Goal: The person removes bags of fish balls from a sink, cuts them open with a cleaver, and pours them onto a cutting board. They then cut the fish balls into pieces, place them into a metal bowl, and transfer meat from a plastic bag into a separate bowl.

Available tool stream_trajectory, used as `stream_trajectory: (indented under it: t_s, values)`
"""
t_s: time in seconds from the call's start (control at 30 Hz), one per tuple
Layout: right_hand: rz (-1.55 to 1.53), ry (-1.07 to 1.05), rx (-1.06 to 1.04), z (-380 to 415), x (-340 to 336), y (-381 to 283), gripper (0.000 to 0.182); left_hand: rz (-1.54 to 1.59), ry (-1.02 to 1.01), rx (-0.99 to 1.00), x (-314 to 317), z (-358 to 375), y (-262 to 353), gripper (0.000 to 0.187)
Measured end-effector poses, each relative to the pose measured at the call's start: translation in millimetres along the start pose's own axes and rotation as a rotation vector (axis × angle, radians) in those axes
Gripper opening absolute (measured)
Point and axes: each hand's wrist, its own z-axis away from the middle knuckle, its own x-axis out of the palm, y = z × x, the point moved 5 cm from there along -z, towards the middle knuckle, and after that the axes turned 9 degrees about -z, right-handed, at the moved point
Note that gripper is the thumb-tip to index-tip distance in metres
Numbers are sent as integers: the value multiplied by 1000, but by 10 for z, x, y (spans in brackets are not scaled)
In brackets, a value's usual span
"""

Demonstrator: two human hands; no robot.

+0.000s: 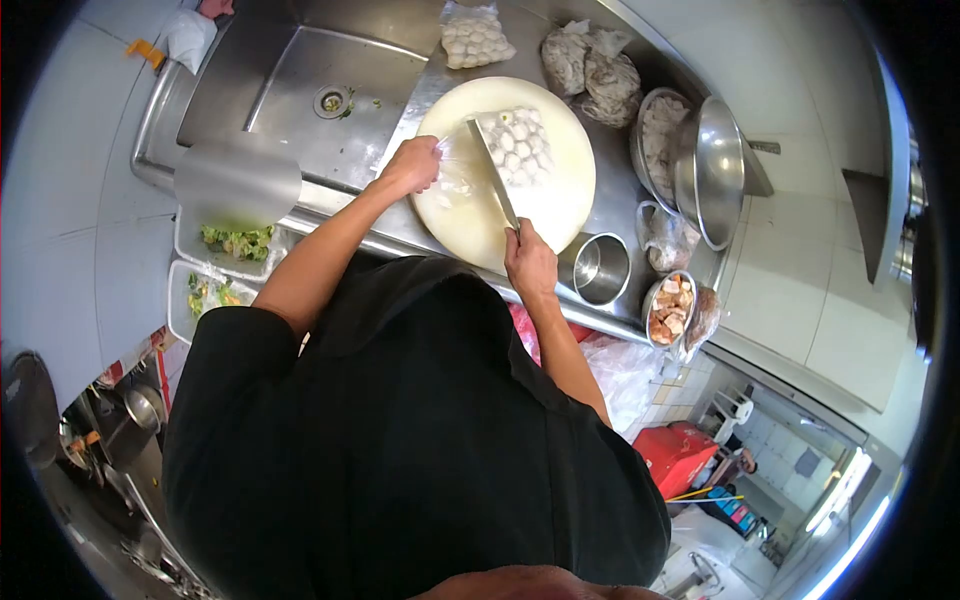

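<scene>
A round pale cutting board lies on the steel counter. On it rests a clear bag of white balls. My right hand is closed round the handle of a knife, whose blade lies along the left side of the balls. At the board's left edge, my left hand is closed on the gathered plastic end of the bag. Whether the blade touches the plastic cannot be made out.
A steel sink is at the left. Another bag of white balls lies beyond the board. Bowls, a steel pot and a bowl of orange-and-white chunks stand at the right. Vegetable tubs are lower left.
</scene>
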Motion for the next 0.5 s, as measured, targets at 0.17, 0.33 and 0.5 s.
stream_trajectory:
  t_s: [0.17, 0.33, 0.5]
  values:
    - [46, -33, 9, -161, 32, -101, 24, -3, -34, 11, 15, 1, -10, 23]
    - [-53, -21, -4, -161, 62, -5, 26, 169, -81, -45, 20, -170, -119, 21]
    - [-85, 14, -14, -132, 111, 120, 26, 254, -74, -75, 39, -151, -133, 21]
